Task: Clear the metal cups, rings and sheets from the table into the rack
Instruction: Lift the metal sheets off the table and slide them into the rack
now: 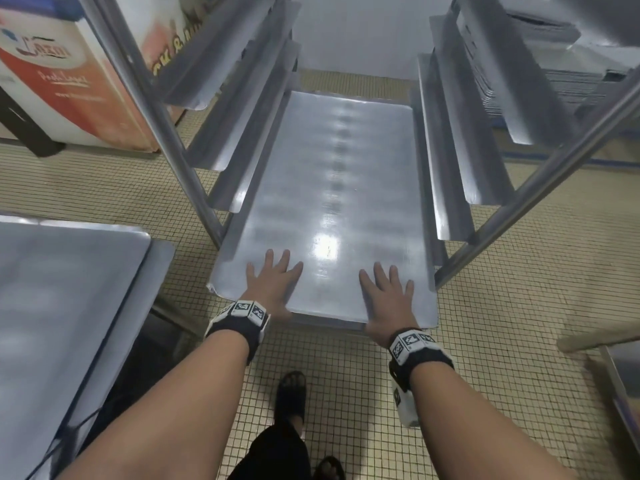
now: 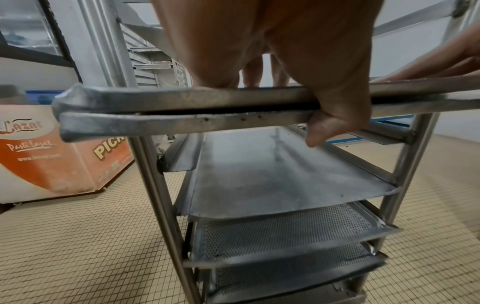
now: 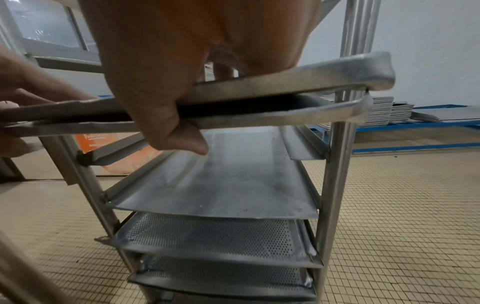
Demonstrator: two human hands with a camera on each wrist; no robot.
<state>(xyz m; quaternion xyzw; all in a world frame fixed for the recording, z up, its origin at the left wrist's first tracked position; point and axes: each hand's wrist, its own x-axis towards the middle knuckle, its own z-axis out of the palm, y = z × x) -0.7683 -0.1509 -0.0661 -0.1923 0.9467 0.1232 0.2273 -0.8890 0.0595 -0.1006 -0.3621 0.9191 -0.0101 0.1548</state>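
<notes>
Two stacked metal sheets lie flat on a pair of runners in the steel rack, with their near end sticking out toward me. My left hand holds the near-left edge, and my right hand holds the near-right edge. Both hands have fingers spread flat on top. In the left wrist view the left thumb curls under both sheet rims. The right wrist view shows the right thumb hooked under the rims in the same way.
Below the held pair, the rack carries a plain sheet and perforated trays. Empty runners rise above on both sides. A steel table stands to my left, beside an orange-and-white chest. More sheets are stacked on a blue frame.
</notes>
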